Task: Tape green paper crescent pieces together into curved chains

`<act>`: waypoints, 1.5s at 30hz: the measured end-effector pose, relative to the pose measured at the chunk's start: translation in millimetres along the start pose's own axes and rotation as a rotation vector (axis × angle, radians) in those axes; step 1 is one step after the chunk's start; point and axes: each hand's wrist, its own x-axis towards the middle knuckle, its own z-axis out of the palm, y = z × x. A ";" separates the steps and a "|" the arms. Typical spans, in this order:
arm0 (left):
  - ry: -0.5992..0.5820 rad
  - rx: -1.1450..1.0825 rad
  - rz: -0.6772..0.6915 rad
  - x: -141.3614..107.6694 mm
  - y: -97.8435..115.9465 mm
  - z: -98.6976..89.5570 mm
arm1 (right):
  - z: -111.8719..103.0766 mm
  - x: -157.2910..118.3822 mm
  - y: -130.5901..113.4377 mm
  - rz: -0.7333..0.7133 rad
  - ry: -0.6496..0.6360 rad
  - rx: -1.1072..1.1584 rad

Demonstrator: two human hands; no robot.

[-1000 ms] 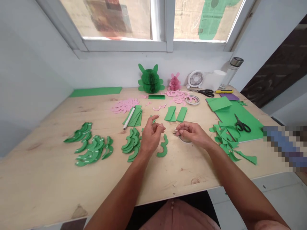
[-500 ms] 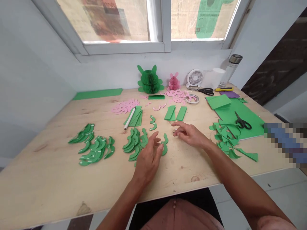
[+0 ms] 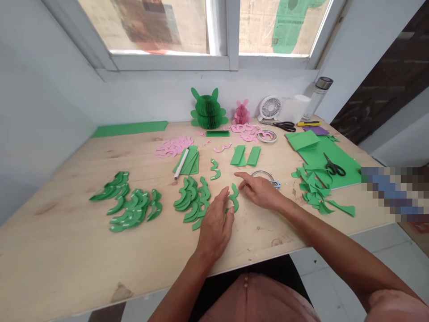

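A green wavy paper cutout point(image 3: 235, 197) lies on the table between my two hands. My left hand point(image 3: 216, 223) is at its left side, fingers stretched forward and slightly apart, partly over its edge. Just to the right, my right hand point(image 3: 260, 191) has its index finger stretched out above the cutout's upper end, with the fingertips below close to its edge. Nothing shows in either hand. Behind my right hand lies a tape roll point(image 3: 263, 172) with a small blue cutter point(image 3: 276, 184), partly hidden. Another wavy cutout point(image 3: 215, 170) with white tape bits lies farther up.
Stacks of green cutouts point(image 3: 189, 199) and taped ones point(image 3: 134, 210) lie leftward. A white pen point(image 3: 181, 164) rests on green strips. Scissors point(image 3: 333, 165) and green scraps point(image 3: 315, 190) are at right. Paper figures point(image 3: 208, 114), a fan point(image 3: 270, 107) and a bottle point(image 3: 317, 98) stand behind.
My right hand has shifted slightly right and lower, its index finger now straighter. The tape roll and blue cutter show behind it. My left hand has moved slightly right; the view has shifted a little.
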 end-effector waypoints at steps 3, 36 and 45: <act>-0.004 0.027 0.015 -0.7 0.6 -0.3 | 2.0 -1.2 -2.5 0.047 0.004 0.051; 0.160 -0.238 0.001 -1.5 -0.4 0.0 | 42.0 -15.2 -7.3 0.002 0.230 0.015; 0.019 -0.135 0.250 -6.8 6.4 -0.1 | 43.6 -13.7 -4.3 -0.021 0.245 -0.002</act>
